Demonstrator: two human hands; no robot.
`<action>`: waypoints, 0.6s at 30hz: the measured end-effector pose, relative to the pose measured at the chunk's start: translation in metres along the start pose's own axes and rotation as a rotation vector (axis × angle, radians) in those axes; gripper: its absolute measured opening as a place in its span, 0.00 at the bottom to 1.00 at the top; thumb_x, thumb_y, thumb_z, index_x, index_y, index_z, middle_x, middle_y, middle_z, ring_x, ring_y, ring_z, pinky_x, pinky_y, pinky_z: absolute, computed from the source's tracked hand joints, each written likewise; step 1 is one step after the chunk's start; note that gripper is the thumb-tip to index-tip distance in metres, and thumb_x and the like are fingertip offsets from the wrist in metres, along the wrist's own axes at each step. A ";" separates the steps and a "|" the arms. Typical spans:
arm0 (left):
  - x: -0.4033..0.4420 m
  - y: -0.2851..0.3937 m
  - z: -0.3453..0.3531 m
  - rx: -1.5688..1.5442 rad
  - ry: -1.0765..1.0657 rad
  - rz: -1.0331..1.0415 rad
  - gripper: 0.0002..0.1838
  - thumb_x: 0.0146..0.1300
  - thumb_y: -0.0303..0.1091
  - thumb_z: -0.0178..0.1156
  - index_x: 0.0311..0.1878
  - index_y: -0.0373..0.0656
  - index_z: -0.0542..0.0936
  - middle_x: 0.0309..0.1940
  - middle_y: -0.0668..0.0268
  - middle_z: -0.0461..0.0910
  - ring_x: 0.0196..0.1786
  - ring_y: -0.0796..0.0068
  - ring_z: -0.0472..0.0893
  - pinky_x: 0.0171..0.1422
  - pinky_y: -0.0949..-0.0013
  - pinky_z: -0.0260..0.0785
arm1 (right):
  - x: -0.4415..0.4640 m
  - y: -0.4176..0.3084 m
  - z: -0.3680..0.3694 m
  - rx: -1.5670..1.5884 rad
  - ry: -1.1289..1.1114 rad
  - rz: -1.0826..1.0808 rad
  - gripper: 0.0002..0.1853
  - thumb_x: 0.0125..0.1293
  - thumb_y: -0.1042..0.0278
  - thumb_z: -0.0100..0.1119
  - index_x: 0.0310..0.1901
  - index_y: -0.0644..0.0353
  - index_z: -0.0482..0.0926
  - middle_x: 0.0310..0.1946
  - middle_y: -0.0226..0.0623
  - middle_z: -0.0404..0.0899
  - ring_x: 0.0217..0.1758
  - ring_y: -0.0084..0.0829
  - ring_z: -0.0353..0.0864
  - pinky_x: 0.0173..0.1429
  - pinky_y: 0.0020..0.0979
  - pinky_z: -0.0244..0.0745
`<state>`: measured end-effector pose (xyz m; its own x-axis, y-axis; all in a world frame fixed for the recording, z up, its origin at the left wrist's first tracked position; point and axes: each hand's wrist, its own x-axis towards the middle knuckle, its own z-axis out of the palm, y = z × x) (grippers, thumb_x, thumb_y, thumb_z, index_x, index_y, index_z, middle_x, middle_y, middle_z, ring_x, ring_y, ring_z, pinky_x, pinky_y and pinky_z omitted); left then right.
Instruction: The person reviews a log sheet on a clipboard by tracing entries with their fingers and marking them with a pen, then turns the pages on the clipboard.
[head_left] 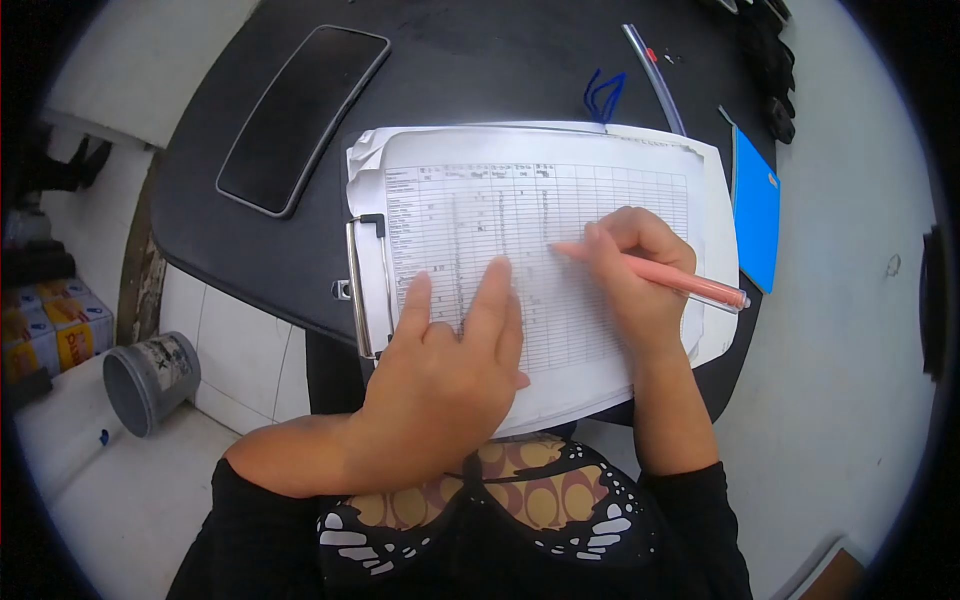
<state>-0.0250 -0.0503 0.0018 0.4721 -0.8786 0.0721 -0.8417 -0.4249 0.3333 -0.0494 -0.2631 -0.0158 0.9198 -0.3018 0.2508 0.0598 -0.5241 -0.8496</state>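
A stack of paper with a printed table [600, 330] on top lies on a clipboard, whose metal clip [357, 290] is at the left side. My left hand [450, 370] rests on the sheet, fingers apart, two of them pointing up along the rows. In my right hand [640, 270] is a pink pen [690, 280], gripped between thumb and fingers. Its tip is over the middle columns of the table; whether it touches the paper I cannot tell. Small handwritten or printed marks fill several cells in the left and middle columns.
On the dark table [450, 70] lie a black phone [300, 120] at the upper left, a clear ruler-like strip [655, 80], a blue cord [605, 98] and a blue booklet [756, 210] at the right. A grey bucket [150, 385] stands on the floor beside printed boxes [70, 320].
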 end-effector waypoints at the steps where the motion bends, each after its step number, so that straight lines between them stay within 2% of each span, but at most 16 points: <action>1: 0.000 0.000 0.000 0.004 -0.001 0.001 0.33 0.58 0.49 0.66 0.57 0.28 0.78 0.66 0.41 0.69 0.33 0.64 0.81 0.68 0.46 0.66 | 0.000 0.000 0.000 -0.006 0.001 -0.002 0.10 0.61 0.77 0.64 0.23 0.62 0.77 0.19 0.31 0.79 0.20 0.17 0.74 0.25 0.22 0.67; 18: 0.000 0.000 0.001 0.001 0.005 -0.008 0.34 0.58 0.49 0.67 0.57 0.27 0.78 0.65 0.41 0.70 0.32 0.65 0.81 0.67 0.46 0.67 | 0.001 0.002 0.001 -0.064 -0.003 -0.072 0.09 0.59 0.78 0.66 0.24 0.62 0.77 0.19 0.31 0.78 0.19 0.18 0.74 0.24 0.22 0.66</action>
<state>-0.0254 -0.0510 0.0012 0.4800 -0.8741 0.0742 -0.8382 -0.4320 0.3328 -0.0476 -0.2637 -0.0175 0.9153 -0.2589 0.3085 0.1008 -0.5945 -0.7978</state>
